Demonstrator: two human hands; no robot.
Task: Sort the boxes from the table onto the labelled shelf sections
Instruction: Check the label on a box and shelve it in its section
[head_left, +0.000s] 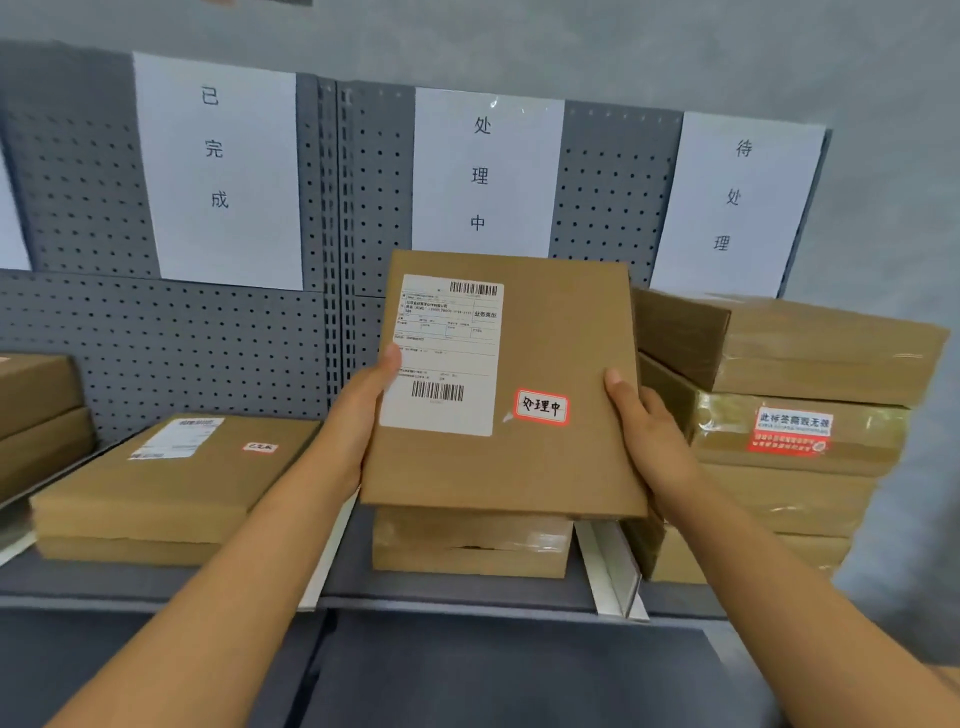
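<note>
Brown cardboard formed the flat box (524, 374) held tilted toward the camera in front of the middle shelf section. The left hand (358, 415) gripped its left edge, thumb (390, 361) laid over the white shipping label (447, 353); the remaining fingers were hidden behind the box. The right hand (649, 436) gripped the right edge, thumb (618, 387) on the top face, fingers curled out of sight behind. A red-bordered sticker (541, 406) on the box read 处理中, matching the paper sign (483, 174) on the pegboard back panel (93, 332) directly behind. Below the held box, a second box (470, 543) lay on the grey shelf (457, 592) in that same section. White dividers (610, 569) separated the sections. To the left, under the sign 已完成 (221, 166), lay a stack of two boxes (156, 488). To the right, under the sign 待处理 (735, 202), stood a taller stack of taped boxes (779, 426).
</note>
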